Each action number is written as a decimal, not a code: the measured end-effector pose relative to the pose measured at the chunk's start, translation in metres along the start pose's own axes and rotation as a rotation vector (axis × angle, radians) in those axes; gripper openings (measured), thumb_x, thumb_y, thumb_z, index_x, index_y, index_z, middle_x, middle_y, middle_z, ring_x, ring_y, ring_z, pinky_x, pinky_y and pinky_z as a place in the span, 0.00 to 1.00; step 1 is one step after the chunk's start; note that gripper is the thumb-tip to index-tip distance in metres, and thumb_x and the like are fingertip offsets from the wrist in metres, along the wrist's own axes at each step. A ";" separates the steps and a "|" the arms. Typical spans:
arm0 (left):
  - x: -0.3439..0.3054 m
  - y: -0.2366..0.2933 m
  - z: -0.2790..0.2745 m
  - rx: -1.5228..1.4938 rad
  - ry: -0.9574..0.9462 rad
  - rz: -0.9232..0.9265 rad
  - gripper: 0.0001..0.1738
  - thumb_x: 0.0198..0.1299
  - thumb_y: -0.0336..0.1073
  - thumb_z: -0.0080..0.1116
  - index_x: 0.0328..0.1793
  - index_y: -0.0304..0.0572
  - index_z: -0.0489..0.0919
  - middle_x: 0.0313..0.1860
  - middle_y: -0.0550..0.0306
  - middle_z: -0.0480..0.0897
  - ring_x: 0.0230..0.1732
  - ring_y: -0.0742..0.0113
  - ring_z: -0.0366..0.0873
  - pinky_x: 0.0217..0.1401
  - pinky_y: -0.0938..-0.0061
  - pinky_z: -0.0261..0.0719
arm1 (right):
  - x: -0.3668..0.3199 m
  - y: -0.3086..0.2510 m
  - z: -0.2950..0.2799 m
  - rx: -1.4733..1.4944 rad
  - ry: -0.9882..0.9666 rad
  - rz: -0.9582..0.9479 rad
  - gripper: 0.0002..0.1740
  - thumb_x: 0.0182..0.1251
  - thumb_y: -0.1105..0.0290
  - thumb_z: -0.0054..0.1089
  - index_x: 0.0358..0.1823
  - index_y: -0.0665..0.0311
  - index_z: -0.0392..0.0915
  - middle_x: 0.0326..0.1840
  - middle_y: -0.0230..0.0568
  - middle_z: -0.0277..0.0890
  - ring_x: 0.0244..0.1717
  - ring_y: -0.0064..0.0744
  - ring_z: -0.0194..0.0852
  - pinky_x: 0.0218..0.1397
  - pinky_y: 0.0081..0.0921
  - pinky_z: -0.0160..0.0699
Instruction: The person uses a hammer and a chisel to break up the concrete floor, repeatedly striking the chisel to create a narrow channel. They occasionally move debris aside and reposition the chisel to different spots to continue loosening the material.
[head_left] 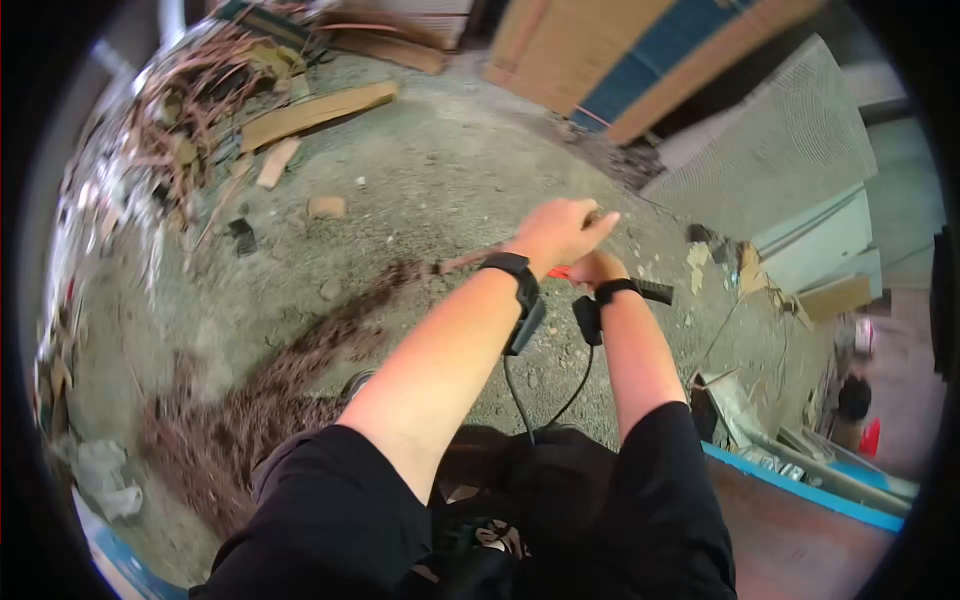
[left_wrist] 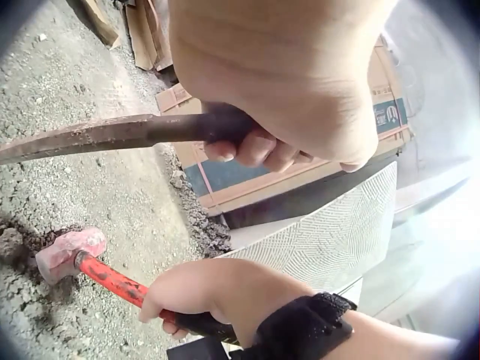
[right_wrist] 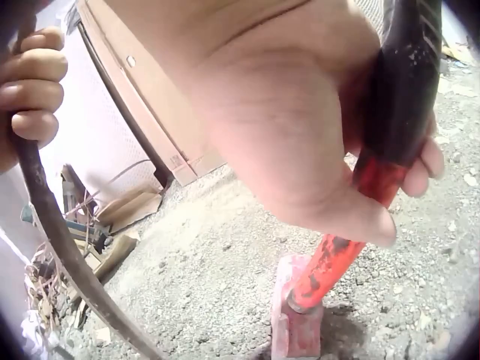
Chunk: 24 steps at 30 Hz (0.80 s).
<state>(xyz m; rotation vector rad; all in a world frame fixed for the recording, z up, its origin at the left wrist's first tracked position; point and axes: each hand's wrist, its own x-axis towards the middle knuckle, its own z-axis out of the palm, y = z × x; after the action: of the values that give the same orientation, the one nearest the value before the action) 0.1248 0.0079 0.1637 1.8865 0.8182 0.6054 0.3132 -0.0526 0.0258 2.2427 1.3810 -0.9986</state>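
Fingers (right_wrist: 424, 166) of my right hand (head_left: 600, 268) grip a scuffed red-and-black hammer (left_wrist: 112, 280), its chalky pink head (left_wrist: 69, 255) toward eight o'clock in my left wrist view; my left hand (head_left: 556, 234) clasps a curved, dirt-smeared bar (left_wrist: 97, 136).

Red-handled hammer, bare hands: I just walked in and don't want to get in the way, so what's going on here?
A person's right hand grips the red-handled hammer, its head low over gritty ground, while their left hand grips a long, dark, curved bar. Hammer and bar are apart. Whether the hammer's head touches the ground, I can't tell.
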 end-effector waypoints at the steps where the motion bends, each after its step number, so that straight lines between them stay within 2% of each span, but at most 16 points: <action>1: 0.003 0.000 0.003 -0.025 0.014 0.000 0.28 0.58 0.56 0.50 0.26 0.34 0.72 0.22 0.42 0.75 0.23 0.47 0.70 0.29 0.62 0.69 | -0.010 -0.010 -0.009 -0.050 -0.016 0.068 0.20 0.36 0.74 0.60 0.37 0.67 0.77 0.26 0.47 0.77 0.24 0.41 0.74 0.28 0.38 0.72; 2: 0.005 0.000 0.007 -0.045 0.028 -0.002 0.27 0.59 0.56 0.50 0.27 0.34 0.72 0.21 0.42 0.75 0.22 0.49 0.69 0.29 0.62 0.68 | -0.045 -0.035 -0.031 -0.133 -0.058 0.177 0.18 0.43 0.66 0.60 0.40 0.58 0.82 0.47 0.46 0.78 0.52 0.44 0.75 0.52 0.37 0.73; 6: 0.019 -0.005 0.016 0.010 -0.079 -0.059 0.26 0.60 0.54 0.50 0.31 0.34 0.75 0.22 0.41 0.75 0.23 0.53 0.67 0.31 0.66 0.69 | -0.045 -0.016 -0.025 -0.181 0.049 0.107 0.14 0.51 0.66 0.55 0.38 0.58 0.83 0.45 0.46 0.79 0.50 0.45 0.76 0.49 0.38 0.75; 8: 0.030 -0.015 0.022 -0.100 -0.007 0.013 0.25 0.62 0.53 0.48 0.37 0.33 0.76 0.25 0.40 0.75 0.25 0.54 0.67 0.35 0.69 0.70 | -0.044 -0.004 -0.019 -0.086 0.056 0.071 0.14 0.55 0.65 0.51 0.39 0.59 0.82 0.46 0.48 0.78 0.51 0.47 0.76 0.50 0.40 0.75; 9: 0.036 -0.015 0.013 0.023 0.029 0.012 0.25 0.61 0.54 0.47 0.38 0.36 0.78 0.27 0.39 0.77 0.33 0.42 0.74 0.35 0.60 0.70 | -0.034 0.008 -0.010 -0.119 0.024 -0.036 0.14 0.55 0.65 0.51 0.39 0.59 0.82 0.48 0.49 0.77 0.52 0.47 0.75 0.51 0.40 0.74; 10: 0.055 -0.060 0.016 0.400 0.312 0.723 0.25 0.64 0.52 0.43 0.42 0.35 0.77 0.31 0.39 0.78 0.34 0.41 0.72 0.35 0.60 0.69 | -0.036 0.010 -0.010 -0.093 0.039 -0.043 0.15 0.47 0.63 0.57 0.36 0.60 0.83 0.42 0.50 0.79 0.46 0.48 0.77 0.48 0.39 0.75; 11: 0.051 -0.058 -0.005 0.161 0.272 0.381 0.25 0.66 0.51 0.40 0.42 0.34 0.76 0.31 0.44 0.78 0.32 0.49 0.74 0.34 0.62 0.70 | -0.036 0.012 -0.009 -0.085 0.066 -0.077 0.15 0.46 0.63 0.59 0.36 0.59 0.83 0.43 0.48 0.79 0.46 0.48 0.77 0.48 0.39 0.75; 12: 0.050 -0.048 -0.036 0.017 0.122 -0.137 0.25 0.66 0.52 0.40 0.38 0.35 0.76 0.25 0.53 0.76 0.29 0.61 0.74 0.31 0.66 0.70 | -0.058 0.005 -0.026 -0.135 0.027 -0.108 0.15 0.47 0.64 0.58 0.38 0.57 0.83 0.44 0.47 0.79 0.47 0.47 0.76 0.48 0.39 0.75; 13: 0.056 -0.080 -0.061 0.089 0.199 -0.213 0.24 0.67 0.53 0.40 0.39 0.38 0.75 0.23 0.60 0.72 0.30 0.70 0.73 0.27 0.68 0.69 | -0.056 0.006 -0.030 -0.109 -0.019 -0.061 0.14 0.51 0.63 0.56 0.39 0.55 0.83 0.44 0.45 0.79 0.48 0.45 0.76 0.48 0.40 0.75; 14: 0.050 -0.103 -0.084 -0.384 0.338 -0.072 0.23 0.65 0.55 0.41 0.44 0.43 0.74 0.28 0.62 0.73 0.29 0.68 0.72 0.24 0.70 0.67 | -0.052 0.009 -0.023 -0.003 0.108 -0.007 0.14 0.52 0.63 0.56 0.40 0.55 0.83 0.45 0.44 0.79 0.49 0.44 0.76 0.48 0.40 0.76; 15: 0.067 -0.162 -0.130 -0.616 0.323 -0.396 0.19 0.66 0.54 0.38 0.37 0.50 0.72 0.20 0.65 0.69 0.18 0.73 0.66 0.19 0.80 0.60 | -0.025 0.014 -0.008 0.022 0.188 -0.036 0.14 0.54 0.64 0.55 0.41 0.56 0.82 0.47 0.44 0.78 0.50 0.43 0.76 0.49 0.40 0.75; 17: 0.042 -0.155 -0.162 -0.572 0.576 -0.408 0.21 0.66 0.55 0.38 0.35 0.45 0.70 0.20 0.63 0.69 0.19 0.71 0.65 0.21 0.78 0.61 | -0.027 0.014 -0.013 0.084 0.193 0.101 0.15 0.57 0.61 0.54 0.43 0.55 0.82 0.49 0.42 0.78 0.52 0.40 0.76 0.49 0.39 0.75; 18: 0.027 -0.148 -0.177 -0.542 0.700 -0.413 0.22 0.66 0.55 0.37 0.34 0.43 0.69 0.20 0.62 0.69 0.20 0.71 0.65 0.22 0.77 0.61 | -0.022 0.012 -0.011 0.119 0.206 0.118 0.16 0.56 0.61 0.58 0.45 0.54 0.81 0.49 0.39 0.78 0.51 0.39 0.77 0.47 0.40 0.75; 19: 0.019 -0.184 -0.206 -0.377 0.732 -0.427 0.18 0.64 0.49 0.41 0.36 0.41 0.69 0.20 0.62 0.68 0.19 0.70 0.63 0.22 0.75 0.60 | -0.027 0.006 -0.020 0.133 0.156 0.160 0.16 0.56 0.61 0.59 0.46 0.53 0.81 0.49 0.37 0.79 0.50 0.39 0.77 0.47 0.40 0.75; 22: -0.038 -0.274 -0.267 0.321 0.621 -0.364 0.08 0.59 0.30 0.52 0.41 0.33 0.70 0.20 0.61 0.64 0.18 0.68 0.60 0.20 0.69 0.58 | -0.042 0.005 -0.034 0.091 0.079 0.149 0.17 0.55 0.63 0.61 0.48 0.53 0.80 0.49 0.34 0.79 0.50 0.37 0.77 0.46 0.40 0.75; 24: -0.053 -0.272 -0.271 0.367 0.776 -0.562 0.09 0.60 0.32 0.50 0.41 0.32 0.70 0.22 0.59 0.65 0.20 0.67 0.61 0.23 0.69 0.59 | -0.019 0.001 -0.032 0.083 0.030 0.189 0.17 0.56 0.63 0.61 0.48 0.51 0.80 0.51 0.34 0.77 0.52 0.38 0.75 0.48 0.43 0.72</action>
<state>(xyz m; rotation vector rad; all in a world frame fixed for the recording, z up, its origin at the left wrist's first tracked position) -0.1769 0.2101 0.0278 1.5881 1.9898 0.8704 0.3212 -0.0463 0.0616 2.4046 1.1325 -0.9777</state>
